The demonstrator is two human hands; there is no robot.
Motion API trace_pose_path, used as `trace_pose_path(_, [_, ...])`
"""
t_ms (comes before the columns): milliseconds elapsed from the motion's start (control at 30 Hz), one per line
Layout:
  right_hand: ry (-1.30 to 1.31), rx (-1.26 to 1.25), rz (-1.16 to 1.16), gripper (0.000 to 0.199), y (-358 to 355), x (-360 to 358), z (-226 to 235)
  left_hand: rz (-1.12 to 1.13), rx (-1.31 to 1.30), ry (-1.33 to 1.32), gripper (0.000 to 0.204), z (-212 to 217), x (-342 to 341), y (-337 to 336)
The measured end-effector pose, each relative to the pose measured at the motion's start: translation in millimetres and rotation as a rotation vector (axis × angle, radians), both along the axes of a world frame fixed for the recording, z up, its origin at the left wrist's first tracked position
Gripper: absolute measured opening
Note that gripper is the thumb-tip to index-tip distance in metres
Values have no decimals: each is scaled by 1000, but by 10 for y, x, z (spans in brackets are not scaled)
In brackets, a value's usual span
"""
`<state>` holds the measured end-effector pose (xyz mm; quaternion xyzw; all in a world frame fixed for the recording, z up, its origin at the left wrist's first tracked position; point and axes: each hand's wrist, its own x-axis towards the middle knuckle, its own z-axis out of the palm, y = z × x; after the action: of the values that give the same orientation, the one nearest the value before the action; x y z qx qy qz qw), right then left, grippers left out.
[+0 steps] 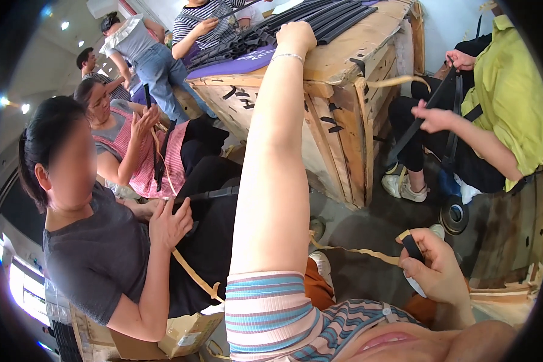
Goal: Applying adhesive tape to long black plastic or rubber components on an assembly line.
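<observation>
Head view: black rubber strips (295,27) piled in a long heap on a purple sheet (247,62) atop a rough wooden crate (344,120), at the upper middle. Dull, flat, narrow, lying roughly parallel and running off toward the upper right.

Left hand (295,37) stretched far out and up, arm nearly straight, thin bracelet (286,57) at the wrist, knuckles resting on the near edge of the heap. Fingers curled under and turned away, so whether closed on a strip or merely touching cannot be told.

Right hand (437,268) held low and close, at the lower right, fingers folded tight around a short black strip end (411,246) with a tan paper backing tape (356,250) trailing off to the left.

Around: a person in a grey top (96,253) at the left pulling a similar tan tape, another in a pink apron (145,151) behind, one in a yellow shirt (513,90) at the right gripping a black strip (428,108).

Far end of the heap cut off by the top edge; strip in the right hand mostly hidden by the fingers.
</observation>
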<state>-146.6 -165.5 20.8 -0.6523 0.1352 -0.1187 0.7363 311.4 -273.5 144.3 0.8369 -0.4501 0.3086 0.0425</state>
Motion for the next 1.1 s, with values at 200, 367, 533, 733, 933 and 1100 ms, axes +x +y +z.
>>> trace_pose_path(200, [19,87,-26,28,-84,-95,-63,1,-175,249,29,150,-87,-106])
trace_pose_path(367, [63,101,-46,25,-103,-67,-79,179,-188,49,26,-39,-12,-216])
trace_pose_path(533, [59,68,-59,25,-86,-78,-53,177,-315,84,26,-3,73,-297])
trace_pose_path(733, [51,-3,-29,26,6,-9,-18,130,-325,-118,25,216,-136,447])
trace_pose_path(933, [-4,-117,-32,23,-24,-89,-113,0,-248,-64,19,-25,-1202,1470])
trace_pose_path(1100, [19,-186,-20,20,44,20,-130,-41,-38,142,28,-34,-1275,1559])
